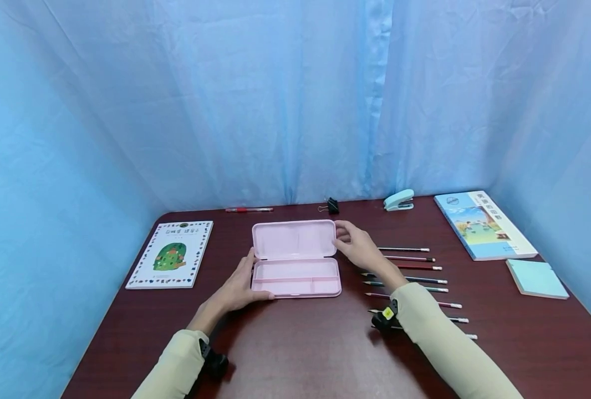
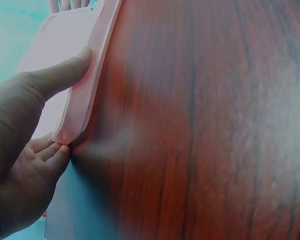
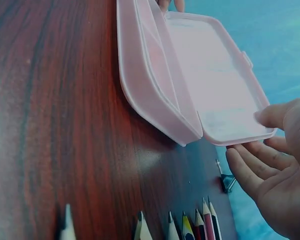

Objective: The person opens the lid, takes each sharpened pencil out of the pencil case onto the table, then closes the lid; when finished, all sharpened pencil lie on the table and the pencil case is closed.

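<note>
In the head view a pink pencil case [image 1: 295, 269] lies on the table with its lid [image 1: 294, 239] swung back, showing inner compartments. My left hand [image 1: 233, 285] grips the left end of the base; its thumb lies over the front edge, also seen in the left wrist view on the case wall [image 2: 82, 107]. My right hand [image 1: 357, 246] holds the lid's right edge. In the right wrist view the thumb presses the inside of the lid [image 3: 215, 80] while the other fingers are behind it. Several pencils [image 1: 415, 281] lie in a row under and beside the right forearm.
A picture book [image 1: 173, 255] lies at left. Along the back are a red pen [image 1: 249, 210], a black binder clip [image 1: 332, 206] and a mint stapler [image 1: 399, 200]. At right lie a blue-and-white book [image 1: 485, 226] and a light green notepad [image 1: 537, 279]. Blue curtains [image 1: 275, 100] surround the table.
</note>
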### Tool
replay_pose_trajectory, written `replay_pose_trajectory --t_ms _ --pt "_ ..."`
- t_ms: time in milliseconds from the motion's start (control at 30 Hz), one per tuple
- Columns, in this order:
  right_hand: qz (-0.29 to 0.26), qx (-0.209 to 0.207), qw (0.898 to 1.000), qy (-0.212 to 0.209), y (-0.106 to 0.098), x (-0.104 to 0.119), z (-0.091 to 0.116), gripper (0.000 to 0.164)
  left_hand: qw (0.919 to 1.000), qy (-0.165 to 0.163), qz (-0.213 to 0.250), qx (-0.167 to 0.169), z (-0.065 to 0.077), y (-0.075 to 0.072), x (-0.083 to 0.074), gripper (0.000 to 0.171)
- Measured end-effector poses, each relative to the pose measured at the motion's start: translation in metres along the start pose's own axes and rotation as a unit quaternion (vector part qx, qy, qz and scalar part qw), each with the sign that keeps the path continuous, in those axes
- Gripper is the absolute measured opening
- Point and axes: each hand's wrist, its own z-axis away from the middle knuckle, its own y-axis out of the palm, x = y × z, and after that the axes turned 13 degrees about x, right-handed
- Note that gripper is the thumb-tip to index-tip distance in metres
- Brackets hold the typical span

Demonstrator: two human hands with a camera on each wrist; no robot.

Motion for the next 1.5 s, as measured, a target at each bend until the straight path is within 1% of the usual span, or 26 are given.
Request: replay_pose_trajectory --t_ms 100,167,200,300,400,500,567,633,667,733,767,867,933,1000,1100,1200,1300,1500 --pt "-0.011 -0.009 1.0 0.0 0.0 0.004 0.005 0.039 0.9997 0.007 0.02 -0.013 0.002 0.001 -0.003 0.127" --pt "-0.008 -0.017 1.0 -0.002 0.001 0.007 0.01 0.041 0.9989 0.017 0.035 -0.026 0.002 0.003 -0.003 0.128" --pt "-0.003 -0.019 1.0 -0.003 0.001 0.009 0.012 0.043 0.9981 0.028 0.044 -0.032 0.002 0.004 -0.003 0.127" --pt "0.021 -0.02 1.0 -0.004 0.002 0.013 0.021 0.046 0.9959 0.055 0.058 -0.042 0.003 0.006 -0.002 0.12" --pt "0.04 -0.006 0.999 -0.002 0.004 0.015 0.031 0.043 0.9948 0.064 0.07 -0.036 0.006 0.005 0.0 0.11" --pt "0.042 0.013 0.999 0.001 0.006 0.016 0.04 0.04 0.9923 0.052 0.108 -0.032 0.01 0.002 0.0 0.09" --pt "0.044 0.029 0.999 0.002 0.007 0.017 0.045 0.039 0.9897 0.038 0.133 -0.038 0.011 -0.001 0.0 0.072" --pt "0.057 0.052 0.997 -0.003 0.009 0.016 0.049 0.039 0.9882 0.021 0.145 -0.043 0.011 -0.005 -0.002 0.059" --pt "0.065 0.064 0.996 -0.003 0.01 0.016 0.05 0.04 0.9892 0.011 0.139 -0.044 0.011 -0.006 -0.004 0.056" --pt "0.085 0.088 0.992 -0.005 0.013 0.015 0.052 0.048 0.9937 -0.009 0.105 -0.038 0.01 -0.008 -0.005 0.058" --pt "0.094 0.097 0.991 -0.004 0.015 0.016 0.052 0.053 0.9956 -0.014 0.087 -0.033 0.01 -0.008 -0.006 0.061" --pt "0.106 0.115 0.988 0.01 0.022 0.016 0.054 0.07 0.9991 -0.017 0.035 -0.018 0.009 -0.007 -0.006 0.075" --pt "0.105 0.118 0.987 0.024 0.026 0.017 0.055 0.076 0.9997 -0.015 0.018 -0.011 0.009 -0.005 -0.005 0.084" --pt "0.107 0.117 0.987 0.036 0.03 0.017 0.056 0.08 0.9997 -0.011 0.02 -0.009 0.008 -0.004 -0.004 0.087" --pt "0.109 0.108 0.987 0.045 0.034 0.017 0.056 0.082 0.9996 -0.005 0.028 -0.008 0.008 -0.002 -0.004 0.09" --pt "0.119 0.1 0.987 0.042 0.035 0.015 0.058 0.082 0.9994 0.006 0.032 -0.006 0.008 -0.001 -0.003 0.091" --pt "0.129 0.099 0.986 0.036 0.035 0.014 0.06 0.082 0.9995 0.017 0.025 0.001 0.007 0.001 -0.002 0.092" --pt "0.14 0.093 0.986 0.026 0.035 0.014 0.061 0.08 0.9999 0.012 0.004 0.004 0.007 0.0 -0.002 0.094"
